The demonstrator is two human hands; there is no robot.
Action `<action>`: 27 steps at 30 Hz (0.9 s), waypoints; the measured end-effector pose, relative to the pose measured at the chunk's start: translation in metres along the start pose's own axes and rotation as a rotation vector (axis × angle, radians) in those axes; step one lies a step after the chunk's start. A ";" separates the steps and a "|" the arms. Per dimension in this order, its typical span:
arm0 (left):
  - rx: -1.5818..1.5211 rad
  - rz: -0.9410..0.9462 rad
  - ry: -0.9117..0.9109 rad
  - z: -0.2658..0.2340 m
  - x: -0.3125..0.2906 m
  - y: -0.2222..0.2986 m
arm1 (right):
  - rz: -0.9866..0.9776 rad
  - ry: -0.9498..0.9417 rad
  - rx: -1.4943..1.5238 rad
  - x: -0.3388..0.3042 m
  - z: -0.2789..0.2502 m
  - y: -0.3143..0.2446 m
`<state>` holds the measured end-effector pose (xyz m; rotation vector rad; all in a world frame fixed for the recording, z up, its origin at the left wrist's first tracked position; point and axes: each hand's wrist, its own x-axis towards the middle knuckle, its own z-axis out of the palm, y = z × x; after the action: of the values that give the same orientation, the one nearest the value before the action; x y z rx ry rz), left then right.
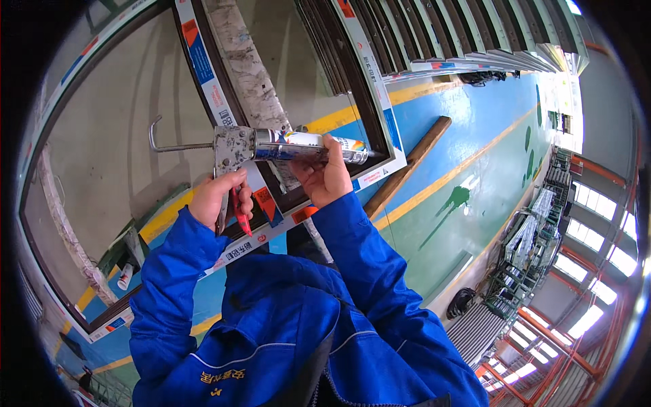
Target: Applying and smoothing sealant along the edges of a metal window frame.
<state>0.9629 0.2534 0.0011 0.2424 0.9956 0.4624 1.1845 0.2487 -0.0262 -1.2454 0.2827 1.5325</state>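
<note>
A caulking gun [234,148] lies sideways across my view, its hooked metal rod pointing left and its nozzle end pointing right. My left hand [220,193] is wrapped round its handle. Against those same fingers sits a slim red object [241,216]; its kind I cannot make out. At the front of the barrel my right hand [327,175] cradles the white printed sealant cartridge [281,138], thumb over the top and fingers partly hidden below. Both hands are above a dark window frame [218,100] wrapped in printed white protective film.
Whitish-stained support beams [247,64] run under the frame. A wooden bar [413,163] lies to the right on the blue and green floor [434,224]. Stacked profiles [434,30] stand at the top right, and loaded racks [529,251] line the far right. A white tube [125,277] is at lower left.
</note>
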 end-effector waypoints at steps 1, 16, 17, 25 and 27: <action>-0.027 0.003 -0.015 -0.002 0.001 -0.001 | -0.003 -0.001 0.002 0.001 -0.001 0.000; 0.068 0.027 0.017 0.012 0.003 0.005 | 0.018 -0.006 0.062 0.008 -0.008 -0.003; 0.068 0.036 0.023 0.013 0.003 0.006 | 0.014 -0.009 0.060 0.007 -0.007 -0.004; 0.034 0.061 0.036 0.016 -0.002 0.007 | 0.027 -0.039 0.072 0.007 -0.007 -0.005; 0.040 0.058 0.034 0.018 -0.003 0.007 | 0.040 -0.052 0.069 0.008 -0.009 -0.006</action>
<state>0.9750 0.2585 0.0157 0.3011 1.0344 0.5011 1.1956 0.2488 -0.0340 -1.1501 0.3258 1.5738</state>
